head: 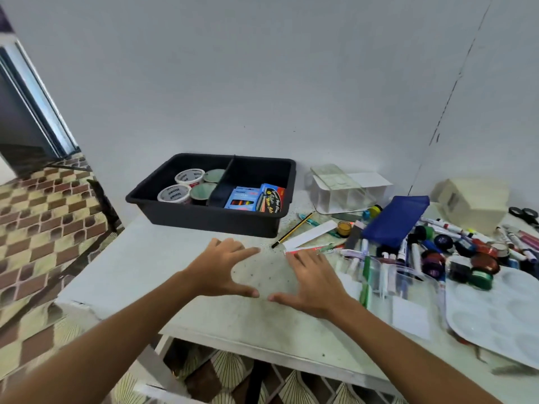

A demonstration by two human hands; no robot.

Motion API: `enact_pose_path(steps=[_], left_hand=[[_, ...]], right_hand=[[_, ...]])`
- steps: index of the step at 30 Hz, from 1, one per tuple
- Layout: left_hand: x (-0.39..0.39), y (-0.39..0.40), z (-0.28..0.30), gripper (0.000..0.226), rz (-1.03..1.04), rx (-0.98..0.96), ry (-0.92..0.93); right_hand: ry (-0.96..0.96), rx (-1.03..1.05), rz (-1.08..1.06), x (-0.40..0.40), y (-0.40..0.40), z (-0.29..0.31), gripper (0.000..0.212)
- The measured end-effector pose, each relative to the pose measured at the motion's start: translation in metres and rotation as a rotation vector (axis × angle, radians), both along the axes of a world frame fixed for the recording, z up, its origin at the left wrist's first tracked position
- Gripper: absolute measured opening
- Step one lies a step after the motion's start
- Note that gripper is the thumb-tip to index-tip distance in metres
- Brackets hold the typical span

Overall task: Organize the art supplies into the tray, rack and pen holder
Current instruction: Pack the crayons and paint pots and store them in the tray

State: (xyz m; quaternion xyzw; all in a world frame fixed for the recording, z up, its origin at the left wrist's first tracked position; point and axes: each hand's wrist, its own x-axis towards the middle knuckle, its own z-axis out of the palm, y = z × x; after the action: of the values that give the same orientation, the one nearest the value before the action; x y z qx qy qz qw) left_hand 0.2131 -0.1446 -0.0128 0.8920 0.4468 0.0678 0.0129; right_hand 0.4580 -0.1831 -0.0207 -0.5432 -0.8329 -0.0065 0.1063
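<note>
Right of both hands, on the surface (163, 275): loose markers (408, 255), jars, pencil (293, 230) lying diagonally toward the tray (210, 223). Left hand (224, 266) and right hand (312, 281) flat, fingers spread, holding nothing. Right hand nearer the pile; likely reaches first.

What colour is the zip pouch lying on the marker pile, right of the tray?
Dark blue. The pouch shows clearly in the head view, lying tilted across the markers.

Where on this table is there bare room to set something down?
Bare tabletop lies in front of the black tray, around the left hand and right hand. Right of the pencil, markers and paint pots crowd it.
</note>
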Motion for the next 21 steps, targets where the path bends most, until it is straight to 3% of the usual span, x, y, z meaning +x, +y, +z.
enact_pose_path(steps=[4, 12, 17, 21], left_hand=[[-0.020, -0.008, -0.027, 0.091, 0.018, -0.050, 0.000], [-0.029, -0.016, -0.049, 0.085, -0.037, 0.045, -0.060], [-0.026, -0.010, -0.042, 0.085, -0.098, 0.072, -0.037], [0.001, -0.005, -0.023, 0.075, -0.273, 0.098, -0.068]], right_hand=[[-0.034, -0.079, 0.019, -0.020, -0.008, -0.014, 0.119], [-0.045, -0.039, -0.009, -0.032, -0.016, -0.036, 0.093], [-0.105, -0.117, 0.025, -0.030, -0.014, -0.031, 0.107], [0.038, -0.216, 0.073, -0.017, -0.013, -0.011, 0.095]])
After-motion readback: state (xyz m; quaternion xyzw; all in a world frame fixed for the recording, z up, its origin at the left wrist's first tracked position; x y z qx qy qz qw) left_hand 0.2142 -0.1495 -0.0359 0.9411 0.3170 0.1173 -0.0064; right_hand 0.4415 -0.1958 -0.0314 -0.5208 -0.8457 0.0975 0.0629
